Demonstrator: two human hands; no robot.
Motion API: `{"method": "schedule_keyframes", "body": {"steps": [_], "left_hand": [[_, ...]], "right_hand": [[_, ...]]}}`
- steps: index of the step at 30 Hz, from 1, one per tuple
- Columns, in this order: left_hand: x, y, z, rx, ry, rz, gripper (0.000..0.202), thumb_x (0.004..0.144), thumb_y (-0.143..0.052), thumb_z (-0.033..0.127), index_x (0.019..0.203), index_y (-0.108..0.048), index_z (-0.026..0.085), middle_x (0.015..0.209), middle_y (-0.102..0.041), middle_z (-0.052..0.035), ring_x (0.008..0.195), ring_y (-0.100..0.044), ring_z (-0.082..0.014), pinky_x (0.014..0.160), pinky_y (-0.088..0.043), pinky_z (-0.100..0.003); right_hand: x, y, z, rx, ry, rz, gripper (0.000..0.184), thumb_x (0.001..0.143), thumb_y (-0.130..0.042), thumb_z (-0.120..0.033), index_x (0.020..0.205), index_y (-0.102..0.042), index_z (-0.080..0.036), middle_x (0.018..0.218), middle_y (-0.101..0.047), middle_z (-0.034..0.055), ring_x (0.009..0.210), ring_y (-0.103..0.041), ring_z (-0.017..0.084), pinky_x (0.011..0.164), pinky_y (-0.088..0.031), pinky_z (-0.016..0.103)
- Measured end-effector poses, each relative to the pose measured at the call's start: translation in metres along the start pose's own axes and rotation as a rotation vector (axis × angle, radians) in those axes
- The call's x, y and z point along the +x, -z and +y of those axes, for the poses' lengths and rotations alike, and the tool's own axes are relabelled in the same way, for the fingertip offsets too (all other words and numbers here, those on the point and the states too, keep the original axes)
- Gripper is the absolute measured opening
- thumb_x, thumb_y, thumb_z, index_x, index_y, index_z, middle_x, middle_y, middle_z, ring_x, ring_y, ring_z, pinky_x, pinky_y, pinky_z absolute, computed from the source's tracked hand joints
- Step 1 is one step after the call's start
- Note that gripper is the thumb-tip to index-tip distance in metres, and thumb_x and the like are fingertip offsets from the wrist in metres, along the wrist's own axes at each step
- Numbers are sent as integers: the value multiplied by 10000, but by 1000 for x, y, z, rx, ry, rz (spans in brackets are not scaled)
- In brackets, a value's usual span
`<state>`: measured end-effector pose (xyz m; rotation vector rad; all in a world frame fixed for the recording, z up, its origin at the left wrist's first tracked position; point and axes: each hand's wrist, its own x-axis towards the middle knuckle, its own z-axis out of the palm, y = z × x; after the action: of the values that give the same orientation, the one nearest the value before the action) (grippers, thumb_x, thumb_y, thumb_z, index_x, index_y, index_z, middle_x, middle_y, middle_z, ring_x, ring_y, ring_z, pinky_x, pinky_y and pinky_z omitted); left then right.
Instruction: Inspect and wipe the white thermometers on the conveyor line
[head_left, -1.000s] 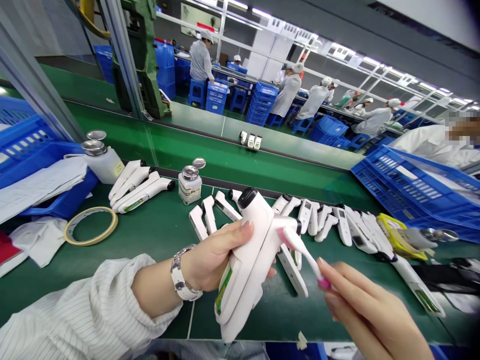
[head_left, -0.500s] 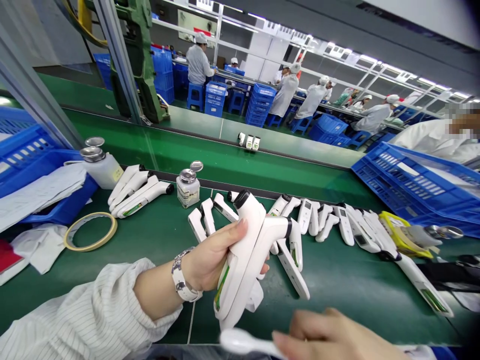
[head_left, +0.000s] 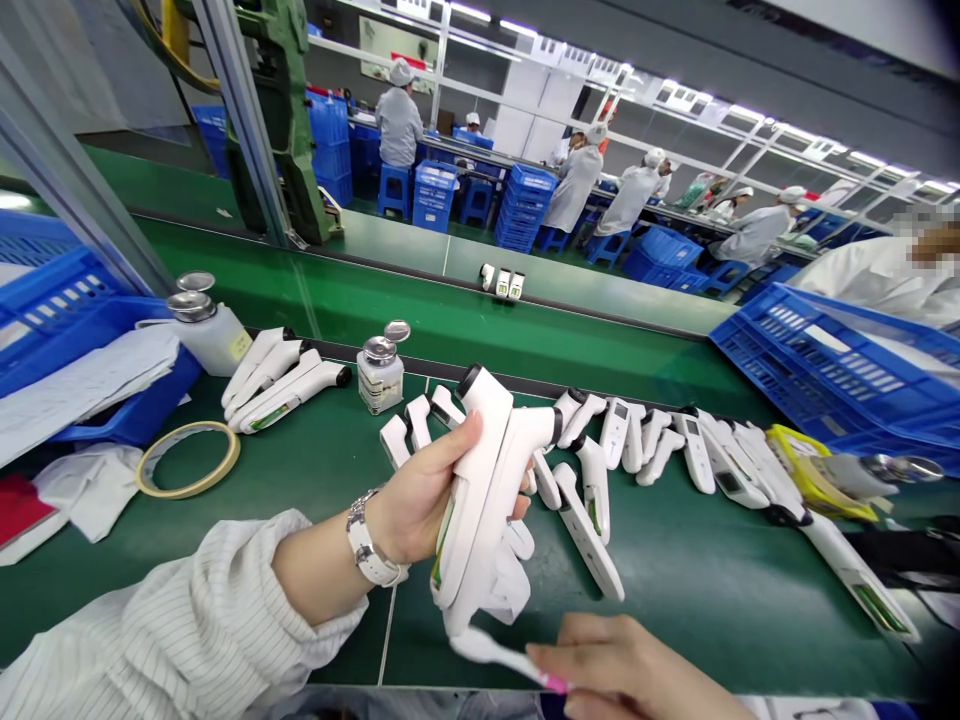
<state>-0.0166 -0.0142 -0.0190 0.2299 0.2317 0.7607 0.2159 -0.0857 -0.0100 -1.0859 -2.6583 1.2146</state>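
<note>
My left hand [head_left: 416, 505] is closed around two white handheld thermometer-like devices [head_left: 487, 490], held upright with their black-tipped heads pointing away from me. A white cloth is bunched under them in the same hand. At the bottom edge my right hand [head_left: 622, 670] grips a white brush with a pink handle [head_left: 499, 652]. Its head touches the lower end of the held devices. A silver watch [head_left: 367, 548] sits on my left wrist, over a striped white sleeve.
Several white devices [head_left: 660, 445] lie in a row on the green bench [head_left: 300, 470], three more [head_left: 277, 385] at the left. Two pump bottles [head_left: 379, 372], a tape ring [head_left: 187, 458] and blue crates [head_left: 840, 370] stand around. Beyond the conveyor [head_left: 450, 320], other workers sit.
My right hand dropped from the devices' heads to the bottom edge and now holds the brush against their lower end. My left hand tilted the devices a little more upright.
</note>
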Motion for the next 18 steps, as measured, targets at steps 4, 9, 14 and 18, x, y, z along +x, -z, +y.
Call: {"method": "schedule_keyframes", "body": {"steps": [4,9,14,18], "left_hand": [[-1,-3,-2,-43,-21,-69,564,870,-443,482,1071,-572,-28,840,-614,-133,716,-634,-179,697,-526,-257],[-3,-6,-5,-72,-49,-105,545,876,-438,466,1069,-572,-26,872,-605,-135,788,-624,-184,729,-523,-256],[-5,-5,-6,-61,5,-95,552,821,-531,487,1056,-579,-10,848,-606,-110,738,-630,-173,727,-511,-238],[-8,-5,-4,-70,32,-72,548,754,-631,461,1031,-588,-9,843,-609,-98,721,-639,-179,717,-516,-239]], "right_hand": [[-16,-22,47,32,-276,413,346,932,-435,-302,1270,-510,-307,846,-647,45,672,-641,174,551,-536,246],[1,-49,56,-61,-307,678,304,924,-434,-287,1205,-544,-257,1200,-522,124,1015,-596,242,686,-565,295],[33,-69,31,-17,-122,517,290,907,-442,-183,1176,-543,-222,1140,-555,115,1031,-587,226,863,-515,346],[57,-83,22,-93,-157,410,435,861,-510,-199,1293,-460,-176,1242,-477,174,1104,-530,305,846,-511,439]]}}
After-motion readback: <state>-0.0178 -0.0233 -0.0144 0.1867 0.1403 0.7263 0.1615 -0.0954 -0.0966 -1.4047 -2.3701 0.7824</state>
